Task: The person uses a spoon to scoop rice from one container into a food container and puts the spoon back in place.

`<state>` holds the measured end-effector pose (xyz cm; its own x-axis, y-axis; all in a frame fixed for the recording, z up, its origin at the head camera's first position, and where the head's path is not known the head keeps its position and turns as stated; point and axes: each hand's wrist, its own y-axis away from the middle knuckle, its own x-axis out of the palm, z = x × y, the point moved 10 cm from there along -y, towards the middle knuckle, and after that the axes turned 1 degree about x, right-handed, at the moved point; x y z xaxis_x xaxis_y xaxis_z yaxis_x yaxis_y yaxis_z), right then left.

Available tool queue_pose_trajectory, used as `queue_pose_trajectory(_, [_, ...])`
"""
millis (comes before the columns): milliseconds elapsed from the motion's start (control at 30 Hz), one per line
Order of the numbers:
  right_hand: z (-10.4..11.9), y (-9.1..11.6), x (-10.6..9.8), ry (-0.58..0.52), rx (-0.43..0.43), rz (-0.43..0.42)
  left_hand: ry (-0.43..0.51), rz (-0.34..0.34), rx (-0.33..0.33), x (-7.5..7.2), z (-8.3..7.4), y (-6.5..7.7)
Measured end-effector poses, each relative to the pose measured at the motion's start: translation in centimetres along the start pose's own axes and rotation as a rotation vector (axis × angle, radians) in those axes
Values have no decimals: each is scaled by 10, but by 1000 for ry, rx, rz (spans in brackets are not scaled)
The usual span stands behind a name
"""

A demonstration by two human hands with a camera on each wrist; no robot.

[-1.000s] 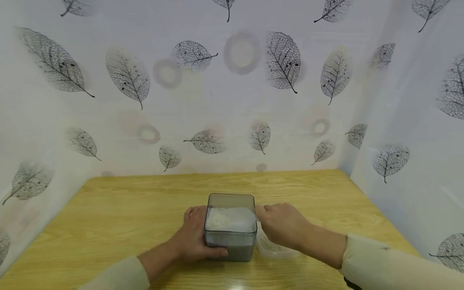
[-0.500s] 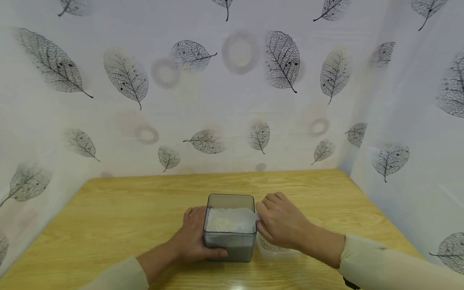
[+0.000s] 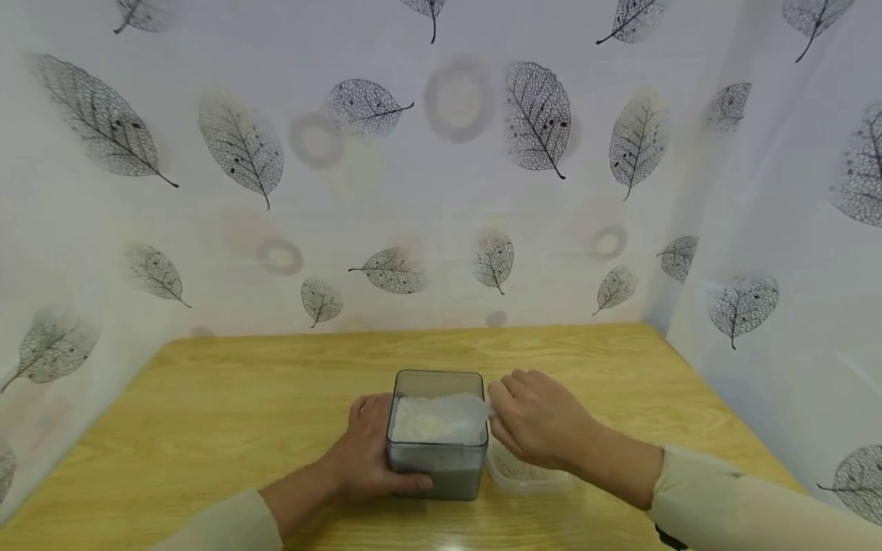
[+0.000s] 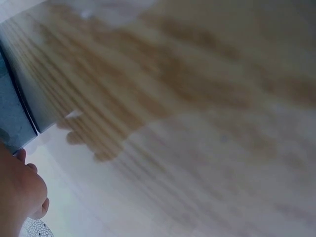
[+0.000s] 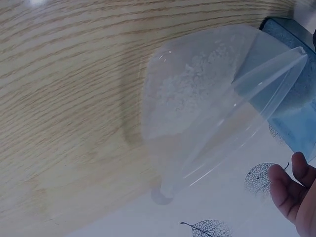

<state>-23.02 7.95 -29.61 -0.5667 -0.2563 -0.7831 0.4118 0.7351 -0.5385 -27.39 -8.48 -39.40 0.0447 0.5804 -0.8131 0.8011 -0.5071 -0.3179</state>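
Note:
A clear grey box [image 3: 437,473] stands on the table, partly filled with white, rice-like grains [image 3: 416,423]. My left hand [image 3: 368,451] grips its left side, the thumb lying across the front. In the left wrist view, part of that hand [image 4: 22,190] shows beside the box's edge. My right hand [image 3: 537,421], fingers curled, holds the handle of a translucent scoop [image 3: 463,415]; the handle is mostly hidden. The scoop's bowl lies inside the box over the grains. Right of the box, partly under my right hand, is a shallow clear plastic tub [image 5: 192,94] with white grains in it.
The wood-grain table [image 3: 241,405] extends around the box on all sides. A pale sheet printed with leaves [image 3: 441,184] hangs behind the table and along both sides.
My right hand has turned and lifted its knuckles, then shifted slightly right, tilting the scoop inside the box. The left hand and the box stay in place.

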Motion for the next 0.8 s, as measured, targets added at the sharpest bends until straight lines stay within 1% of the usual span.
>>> queue_pose_trajectory(100, [-2, 0, -6, 3, -13, -51, 2, 5, -2, 2, 0, 0])
queue_pose_trajectory(167, [-4, -1, -10, 11, -18, -70, -8, 0, 2, 2, 0, 0])
queue_pose_trajectory(400, [-14, -2, -20, 6, -4, -68, -29, -24, 12, -1, -1, 1])
queue_pose_trajectory(633, [-26, 3, -35, -10, 4, -133, -41, -23, 19, 0, -2, 0])
queue_pose_trajectory(800, [-38, 9, -42, -17, 35, -142, -36, -28, 25, -1, -4, 1])
